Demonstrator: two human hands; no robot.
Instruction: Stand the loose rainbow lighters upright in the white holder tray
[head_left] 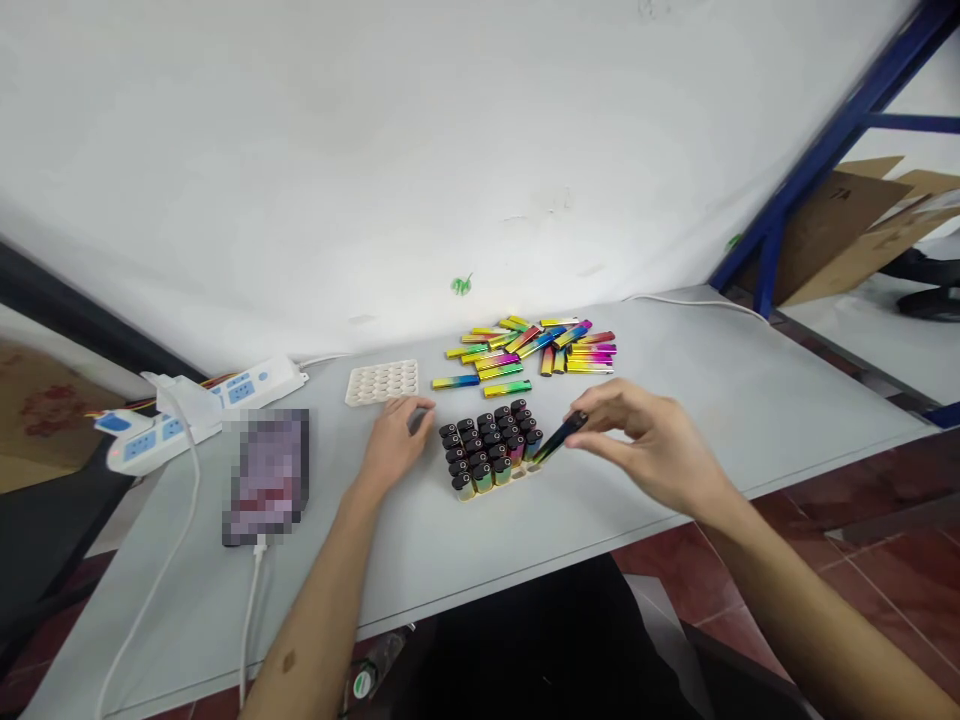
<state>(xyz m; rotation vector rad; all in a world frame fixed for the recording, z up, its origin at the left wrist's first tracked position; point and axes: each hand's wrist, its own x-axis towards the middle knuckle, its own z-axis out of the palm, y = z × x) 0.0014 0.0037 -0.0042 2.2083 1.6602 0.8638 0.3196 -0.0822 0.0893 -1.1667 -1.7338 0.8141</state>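
Note:
My right hand [645,440] pinches a dark lighter [556,440] between thumb and fingers. The lighter leans, its lower end at the front right corner of a pale holed tray [480,497]. Several upright lighters with black tops [480,450] fill most of that tray, and a few holes show at the front right. To its left, my left hand [396,440] rests on the table, thumb and fingers apart, with nothing visible in it. Behind the tray lies a loose pile of shiny lighters [517,348] in yellow, green, blue, red and pink.
A second white holed tray [382,383] lies behind my left hand. Left on the grey table [750,400] are a blurred-out phone [268,475] with a white cable [253,600] and power strips [202,412]. A blue metal frame [795,190] and cardboard boxes [862,230] stand at right.

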